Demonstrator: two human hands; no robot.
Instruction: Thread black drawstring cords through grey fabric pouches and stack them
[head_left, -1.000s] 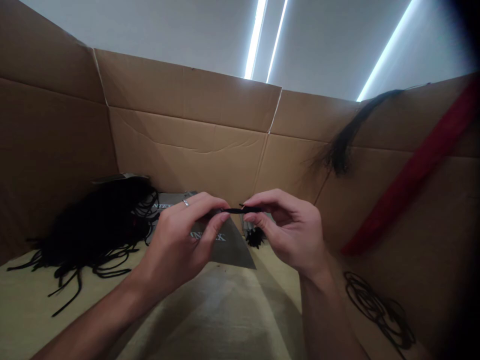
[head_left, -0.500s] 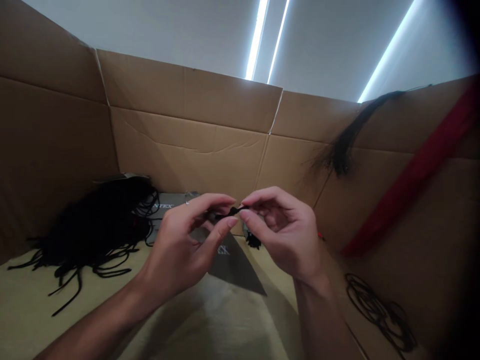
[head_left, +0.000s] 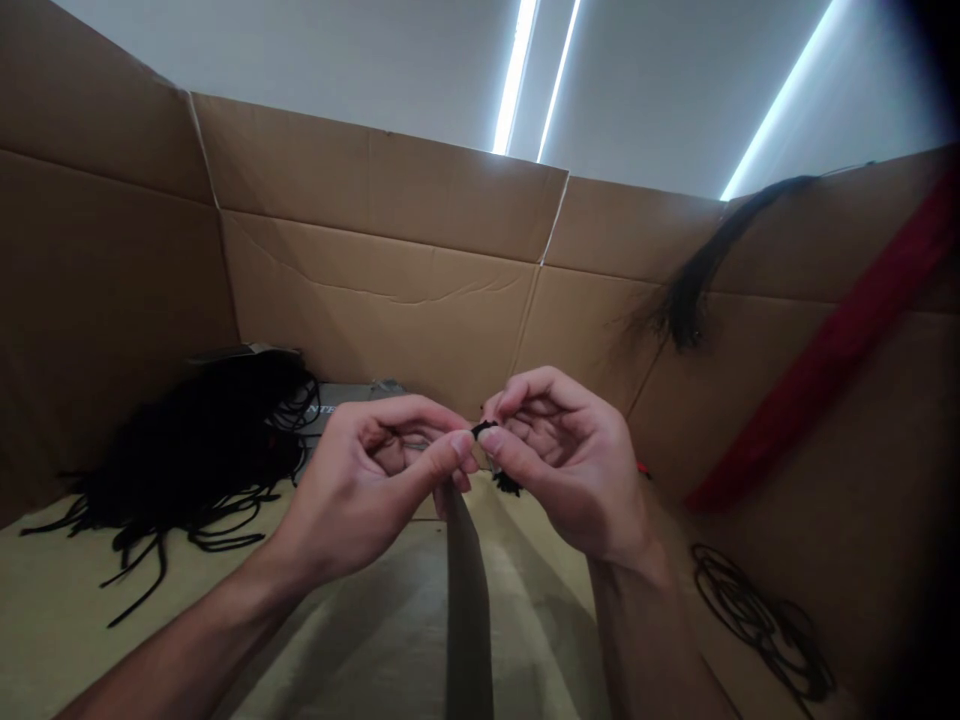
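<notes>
Between the fingertips of both hands is a short piece of black cord [head_left: 484, 429], mostly covered by the fingers. My left hand [head_left: 360, 500] pinches its left end with thumb and forefinger. On the other side, my right hand [head_left: 577, 470] has its thumb and bent forefinger closed on the same cord. A grey card [head_left: 468, 610] hangs below my left fingers, turned nearly edge-on; how it joins the cord is hidden. Behind my right thumb shows a small bunch of black cord ends [head_left: 507, 484].
At the left lies a heap of black cords [head_left: 195, 440], beside a grey printed card [head_left: 322, 408]. Cardboard walls [head_left: 375, 240] enclose the yellowish surface [head_left: 360, 640]. A bundle of black strands [head_left: 686, 310], a red strip [head_left: 817, 355] and a looped dark cord [head_left: 757, 625] are at the right.
The grey card has swung from showing its printed face to nearly edge-on. My left fingers have shifted slightly, and the knotted cord between the hands is more covered now.
</notes>
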